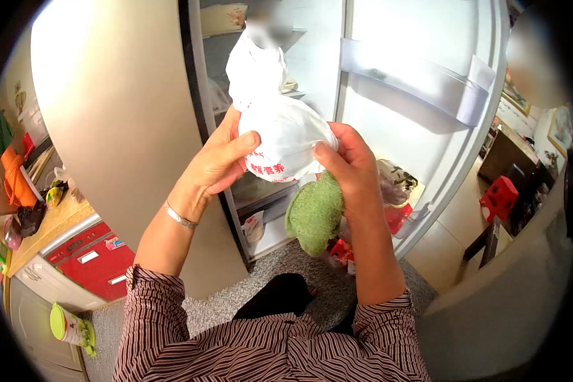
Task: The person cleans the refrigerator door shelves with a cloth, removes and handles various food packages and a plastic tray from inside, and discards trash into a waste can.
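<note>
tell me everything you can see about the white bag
The white bag looks like thin, crinkly plastic, with red printed characters low on its front. Its lower part bulges round; above, it narrows into a loose, creased length rising upward, its top end blurred. What is inside is hidden. It is held up before the open fridge, the left hand at one side and the right hand gripping the other, with a green cloth just below.

Between left hand (219,156) and right hand (355,169): bag (280,137), before the refrigerator (318,60); below the bag: cloth (315,215); far left: tabletop (52,230); far right, beyond the door (391,118): stool (500,198).
</note>
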`<state>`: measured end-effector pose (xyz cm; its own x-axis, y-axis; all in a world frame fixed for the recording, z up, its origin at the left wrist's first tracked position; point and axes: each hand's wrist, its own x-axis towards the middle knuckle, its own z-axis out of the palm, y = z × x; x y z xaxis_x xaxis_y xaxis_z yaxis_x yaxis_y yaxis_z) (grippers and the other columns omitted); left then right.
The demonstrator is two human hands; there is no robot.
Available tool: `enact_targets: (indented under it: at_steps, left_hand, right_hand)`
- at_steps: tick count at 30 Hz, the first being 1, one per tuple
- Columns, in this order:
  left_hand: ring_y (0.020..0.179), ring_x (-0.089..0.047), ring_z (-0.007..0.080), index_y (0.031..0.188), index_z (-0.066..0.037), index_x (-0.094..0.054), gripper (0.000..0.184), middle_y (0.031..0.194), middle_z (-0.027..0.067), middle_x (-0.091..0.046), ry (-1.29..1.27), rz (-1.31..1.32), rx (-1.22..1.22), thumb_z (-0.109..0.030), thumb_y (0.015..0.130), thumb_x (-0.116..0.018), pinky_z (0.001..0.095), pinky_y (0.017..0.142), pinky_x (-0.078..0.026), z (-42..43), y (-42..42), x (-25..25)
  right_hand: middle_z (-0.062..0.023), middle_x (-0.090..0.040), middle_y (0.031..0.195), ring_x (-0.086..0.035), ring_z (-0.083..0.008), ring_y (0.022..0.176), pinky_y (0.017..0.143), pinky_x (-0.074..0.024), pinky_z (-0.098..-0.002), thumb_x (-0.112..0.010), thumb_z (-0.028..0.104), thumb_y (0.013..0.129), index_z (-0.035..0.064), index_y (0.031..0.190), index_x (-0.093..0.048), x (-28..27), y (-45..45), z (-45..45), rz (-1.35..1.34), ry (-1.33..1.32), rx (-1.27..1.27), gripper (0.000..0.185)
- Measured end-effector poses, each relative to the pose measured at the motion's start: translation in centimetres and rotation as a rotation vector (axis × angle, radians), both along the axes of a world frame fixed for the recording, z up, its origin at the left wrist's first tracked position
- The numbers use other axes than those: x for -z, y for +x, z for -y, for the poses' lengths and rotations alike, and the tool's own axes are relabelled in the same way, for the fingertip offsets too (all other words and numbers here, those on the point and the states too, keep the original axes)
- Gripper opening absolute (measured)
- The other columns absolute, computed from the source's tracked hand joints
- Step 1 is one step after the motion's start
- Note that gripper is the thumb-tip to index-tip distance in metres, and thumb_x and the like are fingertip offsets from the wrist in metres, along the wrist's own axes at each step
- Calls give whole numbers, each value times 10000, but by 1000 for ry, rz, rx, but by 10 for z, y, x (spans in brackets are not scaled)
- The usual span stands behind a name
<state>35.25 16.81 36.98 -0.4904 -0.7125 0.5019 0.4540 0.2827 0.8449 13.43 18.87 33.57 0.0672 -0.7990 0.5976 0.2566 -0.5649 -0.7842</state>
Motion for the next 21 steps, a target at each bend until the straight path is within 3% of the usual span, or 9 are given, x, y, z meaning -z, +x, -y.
enact_targets:
  at_steps: [7, 9, 13, 17, 18, 19, 21]
  left_hand:
    - [1329, -428, 244, 1523, -55, -194, 1046, 1433, 126, -420, -159, -14, -214, -194, 737, -869, 392, 1108, -378, -13, 1, -3]
    - [1324, -428, 237, 1522, -45, -189, 1046, 1424, 129, -423, -201, 3, -255, -185, 739, -868, 387, 1105, -378, -13, 4, -1]
    - [1313, -422, 218, 1521, -25, -175, 1048, 1403, 121, -427, -386, 153, -429, -189, 749, -864, 374, 1099, -373, -14, 5, 7]
    - [1319, -414, 221, 1520, -7, -186, 1016, 1414, 129, -415, -392, 209, -334, -214, 776, -846, 366, 1103, -363, -17, 8, 13]
    - [1264, -468, 205, 1478, -7, -287, 817, 1349, 123, -478, -392, 124, -322, -219, 859, -777, 355, 1069, -396, -18, 6, 14]
    - [1264, -468, 205, 1478, -7, -287, 817, 1349, 123, -478, -387, 121, -326, -219, 859, -777, 355, 1069, -396, -20, 7, 13]
    - [1150, -534, 161, 1388, -8, -398, 570, 1250, 100, -549, -219, 76, -291, -216, 943, -685, 323, 993, -446, -22, 9, 7]
  right_hand:
    - [-73, -654, 1077, -608, -130, 915, 807, -497, -276, -699, 159, 895, 11, 1312, -543, 0, 4, 2, -21, 40, -62, 469]
    - [-100, -626, 1171, -611, -148, 938, 760, -518, -280, -716, 167, 884, 21, 1408, -455, -3, 3, 0, -124, 22, -139, 603]
    - [-125, -592, 1237, -606, -172, 994, 699, -529, -280, -745, 181, 858, 18, 1453, -382, 12, 12, 6, -133, -39, -211, 716]
    - [-142, -579, 1259, -575, -206, 1097, 878, -493, -328, -799, 208, 760, -10, 1437, -383, 15, 15, 2, -161, 119, -130, 824]
    - [-144, -580, 1254, -563, -214, 1128, 946, -467, -345, -800, 214, 734, -18, 1426, -394, 18, 16, 4, -135, 150, -106, 835]
    - [-144, -580, 1254, -563, -214, 1128, 946, -467, -345, -800, 214, 734, -18, 1426, -394, 21, 15, 7, -140, 154, -109, 835]
    - [-134, -582, 1270, -552, -220, 1158, 1036, -395, -356, -754, 233, 733, -25, 1426, -407, 29, 11, 17, -122, 199, -200, 817]
